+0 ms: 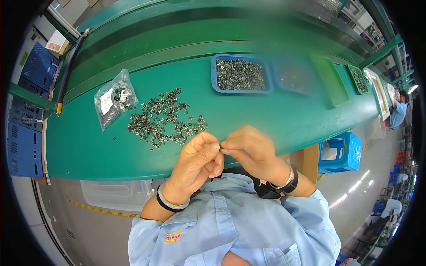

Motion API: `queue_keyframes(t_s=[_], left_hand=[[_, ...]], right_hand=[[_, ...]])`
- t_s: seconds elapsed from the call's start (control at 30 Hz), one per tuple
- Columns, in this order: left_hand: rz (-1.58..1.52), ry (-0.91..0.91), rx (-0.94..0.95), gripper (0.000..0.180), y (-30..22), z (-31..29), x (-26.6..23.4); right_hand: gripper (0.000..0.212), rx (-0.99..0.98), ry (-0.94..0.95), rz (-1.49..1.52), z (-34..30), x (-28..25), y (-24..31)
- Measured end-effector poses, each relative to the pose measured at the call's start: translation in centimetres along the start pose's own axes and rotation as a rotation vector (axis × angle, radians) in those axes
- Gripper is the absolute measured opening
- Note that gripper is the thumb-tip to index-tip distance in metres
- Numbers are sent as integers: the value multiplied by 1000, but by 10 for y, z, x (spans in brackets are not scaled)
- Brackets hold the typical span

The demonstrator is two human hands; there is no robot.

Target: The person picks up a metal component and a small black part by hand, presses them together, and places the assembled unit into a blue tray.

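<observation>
Near the bench's front edge my left hand [199, 157] and my right hand [252, 148] meet, fingertips pinched together. Between them is a tiny dark part [221, 146], too small to name and mostly covered by the fingers. Just beyond my left hand lies a loose heap of small black and silver metal parts [162, 117], spread over the green bench top [230, 113]. A clear plastic bag [114, 99] with a white label and more such parts inside rests left of the heap.
At the back stand a blue tray [214, 73] full of small metal parts, a translucent blue tray [290, 75], a green tray [333, 82] and a smaller green tray of parts [357, 79]. A blue stool [341, 153] is at the right. Co-workers [398, 111] sit far right.
</observation>
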State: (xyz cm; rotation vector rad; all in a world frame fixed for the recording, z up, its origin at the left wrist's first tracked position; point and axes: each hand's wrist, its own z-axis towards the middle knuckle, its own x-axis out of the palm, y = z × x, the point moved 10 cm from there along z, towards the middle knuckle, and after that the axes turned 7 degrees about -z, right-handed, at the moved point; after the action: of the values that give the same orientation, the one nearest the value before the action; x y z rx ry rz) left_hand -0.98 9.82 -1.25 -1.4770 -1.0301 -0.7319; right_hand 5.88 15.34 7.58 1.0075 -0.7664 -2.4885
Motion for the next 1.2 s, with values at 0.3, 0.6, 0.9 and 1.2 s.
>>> queue_keyframes(t_s=[0.3, 0.6, 0.9, 1.2], left_hand=[[195, -40, 41, 14, -4, 2, -6], [182, -134, 172, 17, -24, -4, -25], [23, -134, 214, 15, -39, -11, -42], [28, -123, 205, 14, -38, -10, -42]], right_hand=[[19, 33, 47, -10, 0, 2, -5], [9, 168, -73, -246, 39, -50, -60], [15, 91, 195, -346, 40, 1, -70], [16, 45, 405, -353, 33, 62, -54]])
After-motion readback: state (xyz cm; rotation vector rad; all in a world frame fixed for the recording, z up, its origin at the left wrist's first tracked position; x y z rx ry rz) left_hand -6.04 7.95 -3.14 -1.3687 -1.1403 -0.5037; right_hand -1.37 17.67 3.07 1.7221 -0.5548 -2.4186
